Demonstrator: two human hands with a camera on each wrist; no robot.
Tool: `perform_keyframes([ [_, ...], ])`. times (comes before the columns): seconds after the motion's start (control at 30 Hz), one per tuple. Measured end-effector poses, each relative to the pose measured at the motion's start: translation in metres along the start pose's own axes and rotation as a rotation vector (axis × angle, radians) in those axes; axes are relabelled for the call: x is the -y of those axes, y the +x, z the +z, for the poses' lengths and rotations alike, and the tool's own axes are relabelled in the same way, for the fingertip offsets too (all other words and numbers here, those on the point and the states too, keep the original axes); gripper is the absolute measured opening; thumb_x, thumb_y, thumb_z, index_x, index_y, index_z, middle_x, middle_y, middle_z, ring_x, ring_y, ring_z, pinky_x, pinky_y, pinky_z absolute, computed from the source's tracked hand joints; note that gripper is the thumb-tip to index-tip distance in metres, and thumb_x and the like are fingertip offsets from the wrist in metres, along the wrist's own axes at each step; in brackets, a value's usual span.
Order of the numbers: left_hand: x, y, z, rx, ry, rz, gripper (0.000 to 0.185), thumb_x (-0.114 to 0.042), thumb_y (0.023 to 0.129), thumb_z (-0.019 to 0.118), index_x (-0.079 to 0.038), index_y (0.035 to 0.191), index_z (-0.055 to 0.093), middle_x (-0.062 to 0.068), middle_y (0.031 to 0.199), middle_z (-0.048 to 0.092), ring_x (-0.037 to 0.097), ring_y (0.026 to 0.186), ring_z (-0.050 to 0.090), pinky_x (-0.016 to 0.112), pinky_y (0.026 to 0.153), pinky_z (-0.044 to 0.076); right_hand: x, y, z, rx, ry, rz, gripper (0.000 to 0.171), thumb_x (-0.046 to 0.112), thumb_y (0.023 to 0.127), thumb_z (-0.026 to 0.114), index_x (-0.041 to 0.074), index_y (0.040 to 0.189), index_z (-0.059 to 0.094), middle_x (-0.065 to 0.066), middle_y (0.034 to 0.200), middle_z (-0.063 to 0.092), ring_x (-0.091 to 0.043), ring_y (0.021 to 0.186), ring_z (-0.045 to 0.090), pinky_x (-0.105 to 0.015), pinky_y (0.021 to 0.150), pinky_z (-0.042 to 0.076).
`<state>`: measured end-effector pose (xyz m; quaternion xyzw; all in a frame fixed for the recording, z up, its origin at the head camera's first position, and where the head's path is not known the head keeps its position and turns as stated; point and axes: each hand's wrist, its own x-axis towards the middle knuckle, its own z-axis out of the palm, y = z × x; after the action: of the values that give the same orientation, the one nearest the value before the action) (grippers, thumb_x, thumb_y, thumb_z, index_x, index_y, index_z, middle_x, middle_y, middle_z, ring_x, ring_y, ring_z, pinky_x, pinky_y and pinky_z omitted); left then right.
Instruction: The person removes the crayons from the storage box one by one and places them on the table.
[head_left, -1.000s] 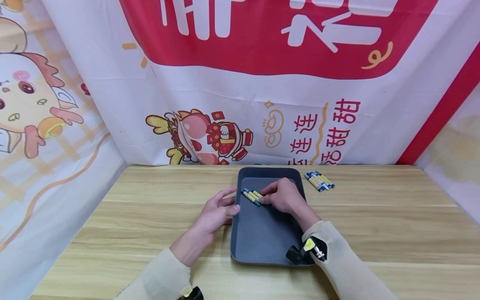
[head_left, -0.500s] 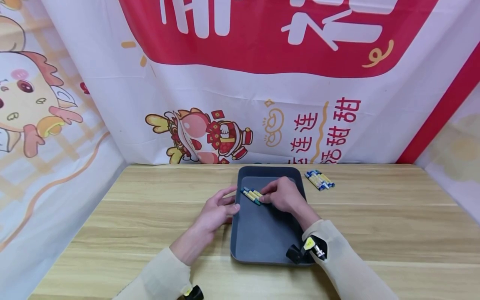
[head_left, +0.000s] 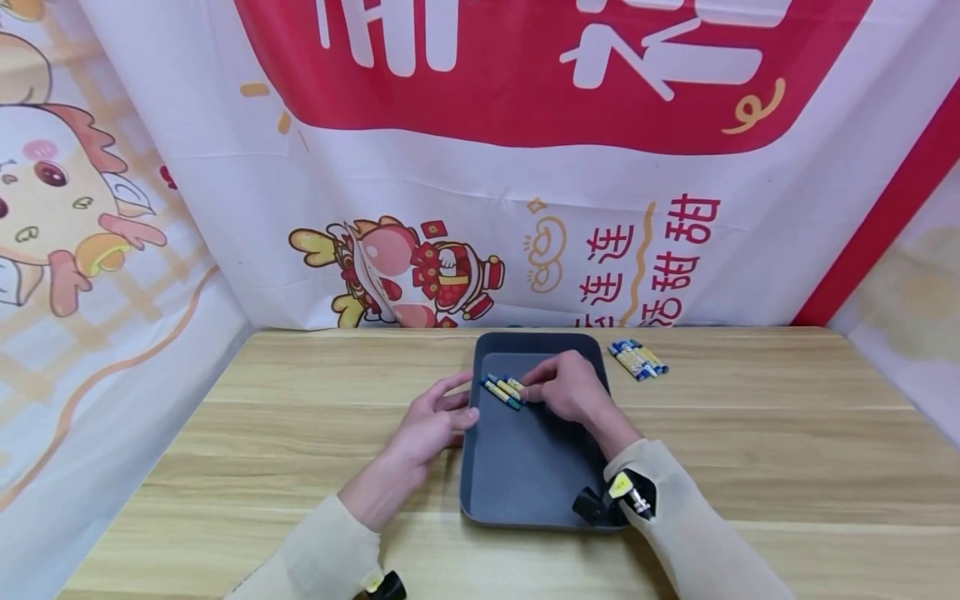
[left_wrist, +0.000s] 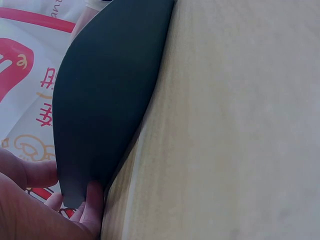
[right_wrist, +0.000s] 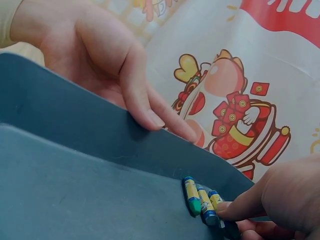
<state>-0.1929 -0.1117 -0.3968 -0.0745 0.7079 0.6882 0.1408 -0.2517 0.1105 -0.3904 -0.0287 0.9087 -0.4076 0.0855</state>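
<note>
A dark grey rectangular tray (head_left: 517, 475) lies on the wooden table. Its left rim is between the thumb and fingers of my left hand (head_left: 423, 427), the thumb hooked over the edge and the fingers along the outer wall. Inside the tray, my right hand (head_left: 572, 390) pinches a crayon (right_wrist: 215, 198) with a yellow wrapper between thumb and fingers; its lower end is partly hidden. Beside that crayon lie a green crayon (right_wrist: 192, 196) and a blue-tipped crayon (right_wrist: 206, 205), side by side near the left wall.
Several more crayons (head_left: 637, 360) with yellow and blue wrappers lie in a row on the table (head_left: 750, 467), right of the tray's far end. A printed white and red cloth (head_left: 480, 175) hangs behind the table, and more cloth hangs at both sides.
The crayon under my right fingers has shifted very slightly beside the other two. My left hand and the tray stay in place.
</note>
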Motion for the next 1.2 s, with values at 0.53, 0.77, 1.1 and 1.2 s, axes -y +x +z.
perform_keyframes([
  [0.53,-0.003,0.0,0.0,-0.002,-0.002,-0.002,0.06,-0.005,0.102,0.065,-0.023,0.157,0.052,0.018,0.157,0.056,0.031,0.128,0.067,0.043,0.099,0.056,0.002,0.0,-0.008,-0.048,0.045,-0.022,0.011,0.02,0.097,0.079,0.017,0.105,0.085,-0.006,0.108,0.077,-0.023,0.093,0.064,-0.034,0.081,0.053],
  [0.77,-0.002,-0.001,0.0,-0.005,-0.005,-0.004,0.059,-0.004,0.102,0.065,-0.023,0.156,0.053,0.018,0.157,0.057,0.031,0.127,0.068,0.043,0.099,0.056,0.004,-0.001,-0.013,-0.067,0.032,-0.059,0.011,0.021,0.096,0.079,0.017,0.104,0.085,-0.005,0.106,0.078,-0.023,0.094,0.064,-0.034,0.081,0.052],
  [1.1,-0.002,-0.001,0.0,-0.006,-0.006,-0.006,0.059,-0.003,0.102,0.064,-0.023,0.156,0.053,0.019,0.157,0.057,0.031,0.127,0.068,0.043,0.099,0.056,0.004,-0.005,-0.031,-0.076,0.035,-0.018,0.016,0.023,0.098,0.077,0.016,0.111,0.084,-0.009,0.114,0.077,-0.025,0.099,0.062,-0.035,0.084,0.048],
  [1.2,-0.003,-0.002,0.001,-0.007,-0.002,-0.009,0.059,-0.004,0.102,0.064,-0.023,0.156,0.053,0.018,0.157,0.056,0.031,0.128,0.067,0.043,0.099,0.056,0.004,-0.006,-0.038,-0.096,0.049,-0.015,0.018,0.023,0.098,0.077,0.016,0.113,0.084,-0.01,0.116,0.075,-0.026,0.1,0.062,-0.035,0.083,0.048],
])
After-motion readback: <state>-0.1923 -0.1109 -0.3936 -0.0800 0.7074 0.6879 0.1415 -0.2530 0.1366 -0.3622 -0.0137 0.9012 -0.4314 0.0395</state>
